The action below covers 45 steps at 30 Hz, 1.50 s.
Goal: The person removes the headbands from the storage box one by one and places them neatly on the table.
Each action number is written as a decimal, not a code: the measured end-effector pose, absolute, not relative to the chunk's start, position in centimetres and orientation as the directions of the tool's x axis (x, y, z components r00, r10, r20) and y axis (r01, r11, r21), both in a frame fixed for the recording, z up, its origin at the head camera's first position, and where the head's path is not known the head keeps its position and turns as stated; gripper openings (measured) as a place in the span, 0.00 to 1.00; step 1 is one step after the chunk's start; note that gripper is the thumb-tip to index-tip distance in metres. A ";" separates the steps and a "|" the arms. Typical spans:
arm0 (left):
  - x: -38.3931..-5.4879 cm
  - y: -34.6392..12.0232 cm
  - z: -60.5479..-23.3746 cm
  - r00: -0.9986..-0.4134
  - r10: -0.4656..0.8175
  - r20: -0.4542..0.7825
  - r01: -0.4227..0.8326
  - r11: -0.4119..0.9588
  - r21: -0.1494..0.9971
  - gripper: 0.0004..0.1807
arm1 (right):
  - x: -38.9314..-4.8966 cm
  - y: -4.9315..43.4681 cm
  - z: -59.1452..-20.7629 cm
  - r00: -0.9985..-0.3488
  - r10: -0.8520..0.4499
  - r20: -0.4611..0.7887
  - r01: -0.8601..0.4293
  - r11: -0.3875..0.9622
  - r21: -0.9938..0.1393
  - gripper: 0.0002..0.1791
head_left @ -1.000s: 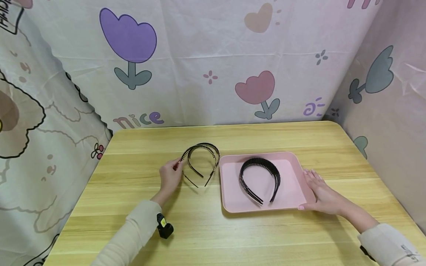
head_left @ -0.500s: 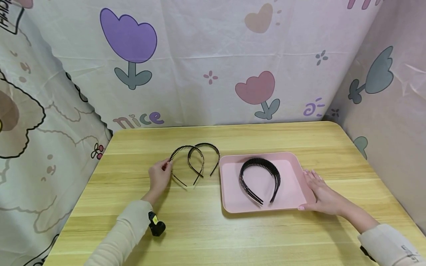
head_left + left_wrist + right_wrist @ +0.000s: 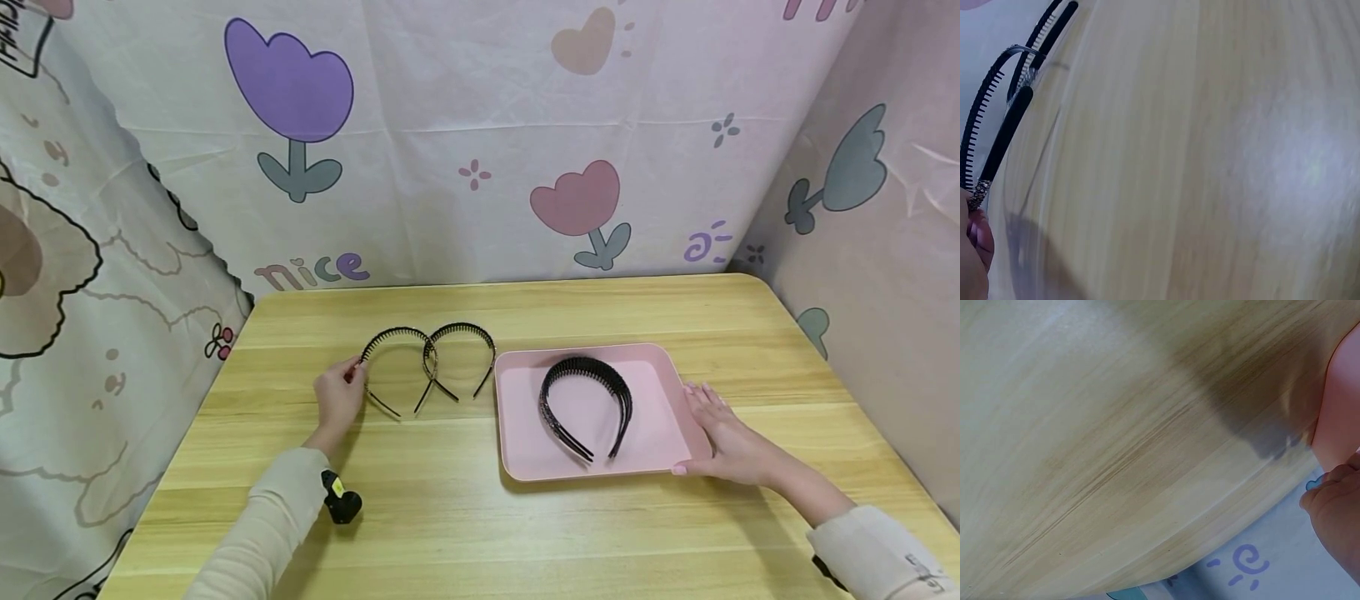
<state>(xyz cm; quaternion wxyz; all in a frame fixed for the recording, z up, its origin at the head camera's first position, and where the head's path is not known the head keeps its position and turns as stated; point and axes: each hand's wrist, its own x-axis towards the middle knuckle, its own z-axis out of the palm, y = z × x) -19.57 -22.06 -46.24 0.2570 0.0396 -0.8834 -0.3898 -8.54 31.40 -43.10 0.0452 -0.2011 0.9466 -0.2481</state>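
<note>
My left hand [image 3: 337, 398] pinches the left side of a thin black toothed headband [image 3: 400, 331] between thumb and fingers. In the left wrist view that headband [image 3: 1002, 134] shows a row of comb teeth and a glittery band close to my fingers. A second toothed headband [image 3: 462, 326] lies on the table just right of it, and their arcs overlap. My right hand [image 3: 726, 437], fingers extended, rests against the right side of a pink tray [image 3: 519, 425], thumb at its front right corner. Inside the tray, several black headbands [image 3: 588, 367] sit nested together.
The wooden table [image 3: 420, 517] carries the tray on its right half. A printed cloth [image 3: 420, 167] hangs behind its far edge, with more cloth at both sides. Small black cameras sit at both wrists.
My left hand has moved left, drawing its headband along so that it overlaps the second one less. The second headband, the tray and my right hand have stayed in place.
</note>
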 end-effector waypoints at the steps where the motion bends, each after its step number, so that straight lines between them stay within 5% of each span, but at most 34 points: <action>1: -19.6 -22.2 -46.3 -0.866 -0.274 0.418 0.122 0.696 0.708 0.10 | -8.6 31.4 -43.1 -0.915 -0.403 0.013 -0.358 0.796 -0.488 0.62; 45: -21.7 -24.7 -46.7 -0.922 -0.269 0.277 -0.024 0.756 0.654 0.12 | -8.5 31.4 -43.5 -0.910 -0.411 0.055 -0.384 0.784 -0.487 0.61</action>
